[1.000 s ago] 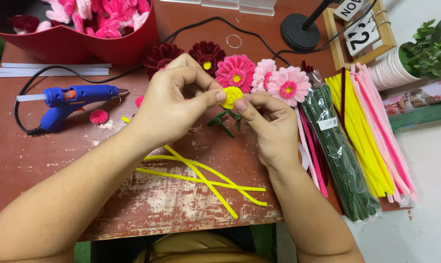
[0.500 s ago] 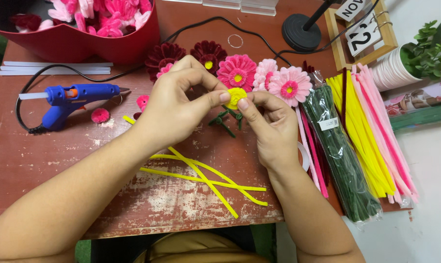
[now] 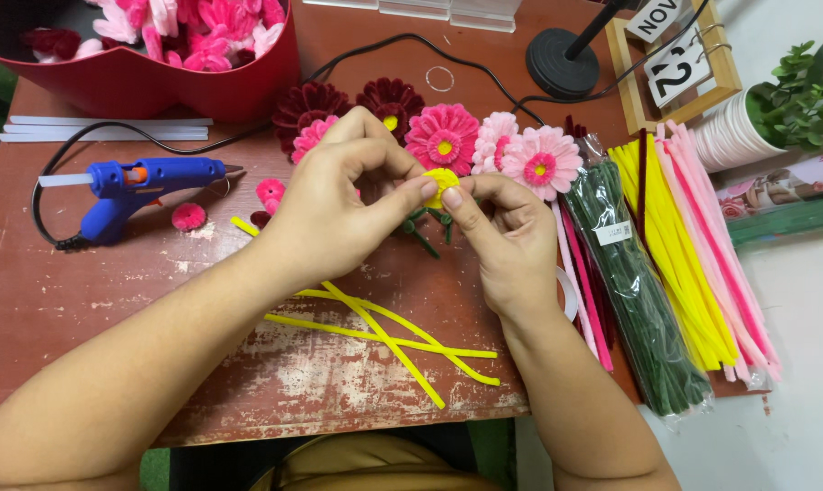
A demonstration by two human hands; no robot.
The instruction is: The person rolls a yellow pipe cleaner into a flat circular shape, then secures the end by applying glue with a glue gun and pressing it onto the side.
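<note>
Both forearms are coming up from the near edge of the worn red table (image 3: 93,300) and meeting over its middle. Just beyond that edge, a few loose yellow pipe cleaners (image 3: 384,335) are lying crossed on the scuffed wood, under and between the wrists.

The left hand (image 3: 334,214) is curling over from the left, wrist bent, its thumb and forefinger pinching a small yellow coiled pipe cleaner (image 3: 442,180). The right hand (image 3: 507,241) is arching in from the right, its fingertips also pinching that coil, so both hands are grasping it together, held just above the table. Green stems (image 3: 422,229) are showing right beneath the coil.

Right of the coil, bundles of green, yellow and pink pipe cleaners (image 3: 666,255) are lying close against the right hand, running out to the table's right edge. Left of the coil, a blue glue gun (image 3: 125,191) is resting well apart, with bare wood between.

Just behind the coil, a row of pink and dark red pipe-cleaner flowers (image 3: 443,136) is crowding the fingers. Farther back left, a red box (image 3: 157,86) is holding more pink flowers.
</note>
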